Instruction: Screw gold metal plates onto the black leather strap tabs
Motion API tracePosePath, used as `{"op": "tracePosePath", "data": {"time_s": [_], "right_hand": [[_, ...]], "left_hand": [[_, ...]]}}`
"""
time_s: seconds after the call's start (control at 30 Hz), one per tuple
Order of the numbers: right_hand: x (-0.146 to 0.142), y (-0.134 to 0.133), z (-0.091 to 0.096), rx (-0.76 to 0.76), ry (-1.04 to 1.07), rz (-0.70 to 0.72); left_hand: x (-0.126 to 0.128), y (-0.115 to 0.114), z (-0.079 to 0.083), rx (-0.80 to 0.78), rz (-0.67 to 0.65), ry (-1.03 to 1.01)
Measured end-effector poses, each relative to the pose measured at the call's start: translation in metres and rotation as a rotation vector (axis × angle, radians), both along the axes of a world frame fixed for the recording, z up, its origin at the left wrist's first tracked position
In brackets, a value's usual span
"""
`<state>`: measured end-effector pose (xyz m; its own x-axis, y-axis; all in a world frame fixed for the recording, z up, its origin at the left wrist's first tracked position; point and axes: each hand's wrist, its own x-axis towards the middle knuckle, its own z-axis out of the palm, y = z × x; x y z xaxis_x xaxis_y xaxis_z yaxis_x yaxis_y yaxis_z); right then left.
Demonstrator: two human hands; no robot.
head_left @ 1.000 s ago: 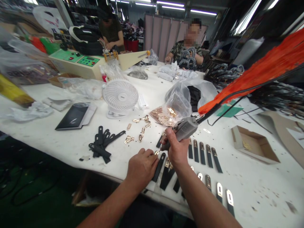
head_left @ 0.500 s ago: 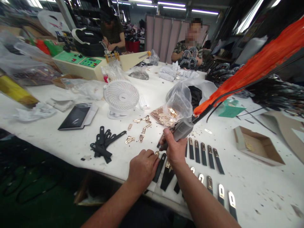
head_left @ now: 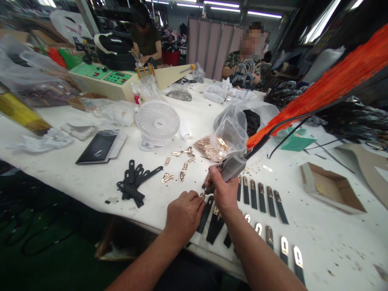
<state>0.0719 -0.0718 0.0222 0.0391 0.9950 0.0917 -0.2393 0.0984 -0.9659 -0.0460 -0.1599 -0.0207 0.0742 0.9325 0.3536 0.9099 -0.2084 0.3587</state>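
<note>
My right hand [head_left: 224, 189] is wrapped round a grey electric screwdriver [head_left: 233, 165], which slants down to the left. Its tip is close to a small gold metal plate [head_left: 202, 196] at the fingertips of my left hand [head_left: 183, 214]. The left fingers are bent together and pressed down on that plate; whatever lies under them is hidden. Just right of the left hand is a black strap [head_left: 205, 214] with a slotted end. Further straps with gold plates [head_left: 284, 245] lie in two rows, partly covered by my right forearm.
A pile of black straps [head_left: 133, 184] and loose gold plates [head_left: 182, 176] lie to the left. Behind are a bag of plates [head_left: 212, 146], a white fan [head_left: 157, 123] and a notebook [head_left: 98, 149]. An open box [head_left: 333, 188] stands right. An orange-wrapped cable [head_left: 321, 87] crosses above. Two people sit opposite.
The view has shifted slightly, so everything on the table appears a little to the right. Both hands and the screwdriver keep nearly the same pose at the gold plate.
</note>
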Motion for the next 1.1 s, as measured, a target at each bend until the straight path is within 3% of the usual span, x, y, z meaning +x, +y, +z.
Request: {"op": "tracePosePath", "data": {"time_s": [0.57, 1.1], "right_hand": [[-0.003, 0.0, 0.002, -0.019, 0.021, -0.037], [0.002, -0.01, 0.016, -0.005, 0.075, -0.004]], "left_hand": [[0.001, 0.0, 0.001, -0.008, 0.01, -0.007], [-0.002, 0.0, -0.002, -0.04, 0.035, -0.067]]}}
